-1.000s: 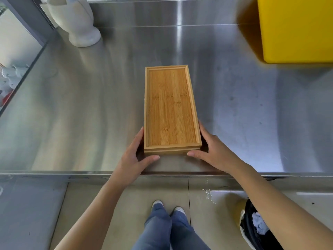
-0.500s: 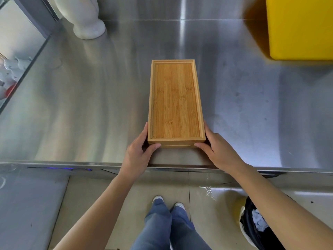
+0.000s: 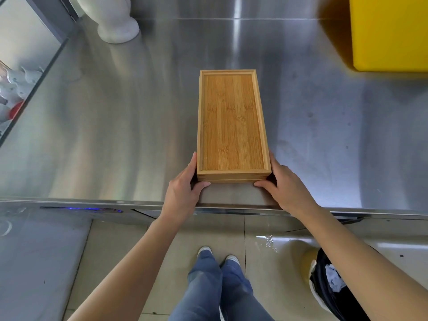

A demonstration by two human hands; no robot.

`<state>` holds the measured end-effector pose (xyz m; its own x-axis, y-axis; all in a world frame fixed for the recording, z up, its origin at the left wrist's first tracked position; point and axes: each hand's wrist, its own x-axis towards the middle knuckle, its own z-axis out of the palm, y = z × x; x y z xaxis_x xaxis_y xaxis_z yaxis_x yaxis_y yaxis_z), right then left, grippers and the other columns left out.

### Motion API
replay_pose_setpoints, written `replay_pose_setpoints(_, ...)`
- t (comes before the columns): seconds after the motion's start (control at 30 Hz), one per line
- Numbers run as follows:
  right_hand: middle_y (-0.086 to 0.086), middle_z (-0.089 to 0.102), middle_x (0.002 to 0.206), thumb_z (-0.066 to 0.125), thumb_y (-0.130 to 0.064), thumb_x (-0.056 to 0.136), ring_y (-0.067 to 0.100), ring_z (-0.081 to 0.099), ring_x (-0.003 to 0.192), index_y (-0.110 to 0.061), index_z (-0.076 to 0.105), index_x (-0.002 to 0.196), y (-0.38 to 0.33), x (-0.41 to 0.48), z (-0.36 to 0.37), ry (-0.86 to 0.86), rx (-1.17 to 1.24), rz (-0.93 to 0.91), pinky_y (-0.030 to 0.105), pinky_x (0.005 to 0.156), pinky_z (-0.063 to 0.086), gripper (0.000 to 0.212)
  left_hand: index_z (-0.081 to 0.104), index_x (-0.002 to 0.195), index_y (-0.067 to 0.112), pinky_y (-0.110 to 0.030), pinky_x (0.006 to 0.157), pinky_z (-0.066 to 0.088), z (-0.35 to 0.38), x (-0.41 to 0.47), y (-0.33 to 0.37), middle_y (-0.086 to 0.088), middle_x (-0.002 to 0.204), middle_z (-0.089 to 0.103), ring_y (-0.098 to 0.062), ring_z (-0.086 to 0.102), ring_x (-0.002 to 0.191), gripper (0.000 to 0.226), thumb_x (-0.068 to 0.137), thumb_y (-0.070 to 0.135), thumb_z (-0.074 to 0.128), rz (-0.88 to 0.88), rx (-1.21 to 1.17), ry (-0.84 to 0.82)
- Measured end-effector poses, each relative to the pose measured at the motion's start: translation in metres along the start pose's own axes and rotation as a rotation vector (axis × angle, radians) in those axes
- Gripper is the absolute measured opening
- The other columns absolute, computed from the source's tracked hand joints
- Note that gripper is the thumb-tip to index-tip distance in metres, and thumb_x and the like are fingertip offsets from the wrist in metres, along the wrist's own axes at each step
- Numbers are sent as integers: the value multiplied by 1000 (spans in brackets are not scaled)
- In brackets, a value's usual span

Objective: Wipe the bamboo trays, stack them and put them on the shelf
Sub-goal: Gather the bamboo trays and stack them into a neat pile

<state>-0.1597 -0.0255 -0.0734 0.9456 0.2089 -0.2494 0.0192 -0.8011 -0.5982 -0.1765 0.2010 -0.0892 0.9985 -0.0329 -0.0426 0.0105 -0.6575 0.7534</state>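
While the stack of bamboo trays (image 3: 232, 126) is lying flat on the steel counter (image 3: 115, 126), near its front edge and with its long sides running away from the person, both hands are gripping its near end. Seams along the near face are showing more than one tray nested together, though how many cannot be told. The left hand (image 3: 183, 193) is pressing against the near left corner, fingers running up the left side wall and the thumb curling across the front face, so the hand is partly closed around that corner. The right hand (image 3: 286, 188) is mirroring it at the near right corner, fingers lying along the right side and the thumb reaching in along the lower front edge. Whether the stack is resting on the counter or being held just off it cannot be told. At the far left of the counter a white ceramic base (image 3: 115, 24) is standing, well apart from the trays, and at the far right a yellow bin (image 3: 391, 33) is sitting, also well apart. Below the counter edge, the person's jeans and light shoes (image 3: 217, 253) are showing on the tiled floor, and a black-lined waste bin (image 3: 331, 288) with crumpled paper in it is standing by the right forearm.
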Motion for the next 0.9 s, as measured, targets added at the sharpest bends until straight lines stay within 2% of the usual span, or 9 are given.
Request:
replay_pose_setpoints(0.37,14,52,133,54,-25,91,27,44,125,-21,15,147,-4,-2,8,27,29,45,36,102,38,69,28,145,14,-16,91,39,2,-3,4,-8,118,65,-20,60,107,68,86,14,62,-25,39,56)
replay_pose_setpoints(0.47,4,53,135,65,-35,82,21,46,124,-23,18,146,-8,-4,3,27,158,46,31,101,37,80,30,144,20,-18,95,40,-3,-3,6,0,123,62,-12,57,112,71,83,22,67,-33,-79,-51)
replay_pose_setpoints(0.57,-3,56,134,59,-66,70,12,51,123,-19,39,138,-14,-4,-8,15,570,130,37,109,36,86,58,107,34,-24,88,43,-15,-3,20,15,101,64,-2,59,98,29,81,45,62,-194,-396,-83)
replay_pose_setpoints(0.6,-6,64,125,50,-72,72,8,57,117,-23,50,130,-15,-1,-14,17,737,170,36,107,39,75,61,90,32,-26,83,41,-20,3,27,15,88,62,-4,59,88,21,82,52,56,-282,-470,-45)
replay_pose_setpoints(0.63,-10,71,110,42,-68,78,4,62,107,-26,56,120,-17,1,-21,6,911,225,32,103,41,61,65,82,27,-28,83,40,-26,10,34,12,80,61,-7,58,84,33,85,55,49,-370,-557,-23)
replay_pose_setpoints(0.7,-6,71,101,34,-58,89,6,64,100,-13,52,122,-20,8,-33,-41,1122,333,27,95,42,59,66,103,17,-29,100,37,-32,26,41,4,100,67,-12,60,103,51,91,57,37,-548,-700,-91)
replay_pose_setpoints(0.77,4,66,116,35,-56,90,14,61,109,-9,47,131,-24,13,-39,-117,1130,367,28,94,44,64,42,136,13,-40,115,25,-35,39,49,-3,139,51,-19,44,130,76,85,68,32,-627,-675,-229)
replay_pose_setpoints(0.83,7,63,123,37,-55,90,18,58,114,-13,47,132,-31,16,-39,-155,1120,369,32,97,44,61,31,144,18,-49,116,21,-32,43,55,-2,150,37,-23,33,138,88,77,76,34,-664,-610,-293)
replay_pose_setpoints(0.9,8,61,128,40,-53,90,21,57,117,-15,47,134,-34,19,-36,-128,1122,379,40,107,39,59,33,143,20,-51,115,22,-30,46,60,-2,151,35,-25,32,138,82,79,71,37,-686,-613,-249)
